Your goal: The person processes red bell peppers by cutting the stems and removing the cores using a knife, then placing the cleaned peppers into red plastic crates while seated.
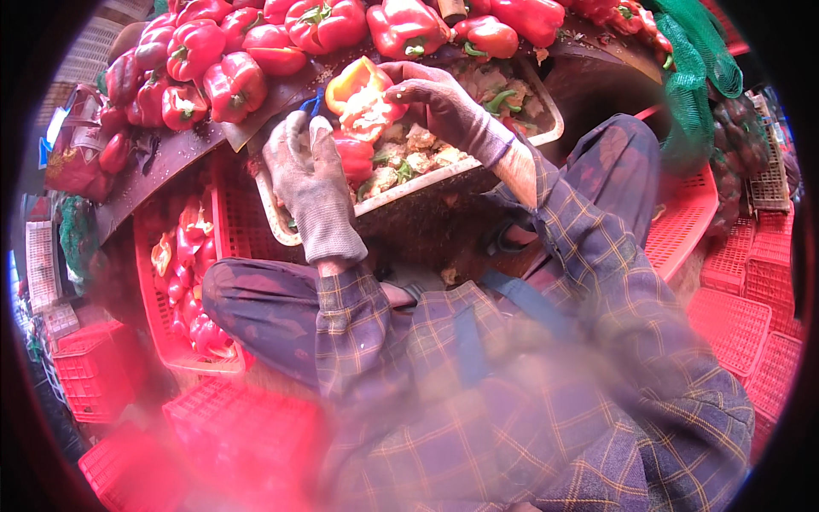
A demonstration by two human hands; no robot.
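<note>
My left hand (313, 182), in a worn grey glove, is at the left end of a white tray (416, 187). Its fingers are bent beside a red pepper piece (353, 158), and whether they hold it is hidden. A bit of blue cord (315, 102) shows by its fingertips. My right hand (435, 102), in a stained glove with a purple cuff, has its thumb and fingertips on an opened orange-red bell pepper (363, 96) with pale seeds and core showing. Below the pepper, the tray holds seedy cores and green stems (419, 144).
Whole red bell peppers (326, 25) are heaped on the dark table (173, 163) beyond the tray. A red crate (144, 275) with cut peppers stands at my left. Green mesh bags (688, 83) hang at the right, above more red crates (729, 323).
</note>
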